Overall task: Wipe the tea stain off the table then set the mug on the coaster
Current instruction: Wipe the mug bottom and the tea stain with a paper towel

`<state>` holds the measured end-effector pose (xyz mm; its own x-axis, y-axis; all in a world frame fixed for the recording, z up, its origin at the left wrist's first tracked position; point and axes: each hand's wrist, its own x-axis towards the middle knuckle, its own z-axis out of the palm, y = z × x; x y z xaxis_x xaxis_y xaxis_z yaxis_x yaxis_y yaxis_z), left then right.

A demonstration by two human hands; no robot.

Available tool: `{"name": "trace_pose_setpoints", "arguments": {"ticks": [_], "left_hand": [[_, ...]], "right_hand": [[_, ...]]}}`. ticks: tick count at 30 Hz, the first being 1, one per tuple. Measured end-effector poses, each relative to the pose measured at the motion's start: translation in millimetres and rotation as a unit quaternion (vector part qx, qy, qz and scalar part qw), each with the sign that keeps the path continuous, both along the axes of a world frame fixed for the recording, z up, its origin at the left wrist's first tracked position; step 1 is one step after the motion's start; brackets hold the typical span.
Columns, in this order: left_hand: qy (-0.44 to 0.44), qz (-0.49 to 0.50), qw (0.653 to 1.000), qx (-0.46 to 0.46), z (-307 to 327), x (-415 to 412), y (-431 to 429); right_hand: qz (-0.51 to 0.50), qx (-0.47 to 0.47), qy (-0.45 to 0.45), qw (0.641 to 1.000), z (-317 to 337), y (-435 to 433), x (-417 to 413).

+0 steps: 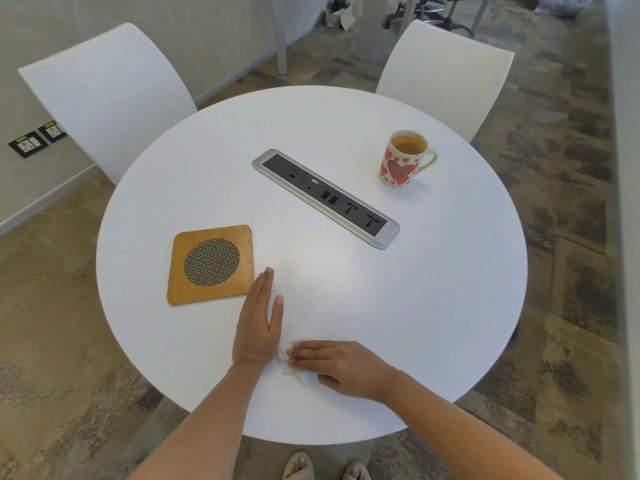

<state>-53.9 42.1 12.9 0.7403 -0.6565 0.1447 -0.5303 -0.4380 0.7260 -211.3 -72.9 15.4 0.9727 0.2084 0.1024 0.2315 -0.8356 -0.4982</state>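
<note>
A cream mug (401, 160) with red hearts stands full of tea at the back right of the round white table (433, 289). The square wooden coaster (210, 263) with a mesh circle lies at the left. My left hand (258, 323) lies flat with straight fingers on the table, just right of the coaster. My right hand (341, 367) presses a crumpled white tissue (289, 363) against the table near the front edge, fingers pointing left over it. No stain shows on the white top.
A silver power and socket strip (325, 197) is set diagonally in the table's middle. Two white chairs (110, 95) stand behind the table, left and right. Carpet surrounds it, and my sandalled feet (325, 467) show below the front edge.
</note>
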Motion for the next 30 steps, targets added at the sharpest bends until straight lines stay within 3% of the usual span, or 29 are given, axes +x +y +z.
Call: {"name": "trace_pose_setpoints", "arguments": {"ticks": [5, 9, 14, 20, 22, 24, 30], "left_hand": [[0.007, -0.001, 1.000, 0.008, -1.5, -0.9, 1.4], [0.010, -0.002, 1.000, 0.018, -2.8, -2.0, 1.9], [0.008, 0.000, 1.000, 0.028, -3.4, -2.6, 1.6], [0.016, -0.001, 0.999, 0.031, -3.7, -2.7, 1.7], [0.017, -0.001, 0.999, 0.033, -4.1, -2.5, 1.9], [0.016, -0.004, 0.999, 0.032, -4.7, -1.9, 1.3], [0.006, -0.004, 1.000, 0.023, -2.0, -2.5, 0.2]], "right_hand": [[-0.052, -0.030, -0.037, 0.998, -0.2, -16.0, -23.7], [-0.208, -0.041, -0.057, 0.976, 0.6, -52.7, -42.8], [-0.424, -0.044, -0.044, 0.903, 6.5, -93.4, -75.8], [-0.592, -0.075, -0.020, 0.802, 4.3, -65.7, -67.8], [-0.617, -0.058, -0.002, 0.785, 7.9, -51.9, -58.3], [-0.615, -0.053, 0.011, 0.787, 9.0, -35.5, -50.2], [-0.498, -0.081, -0.050, 0.862, 12.5, 22.3, -30.4]]}}
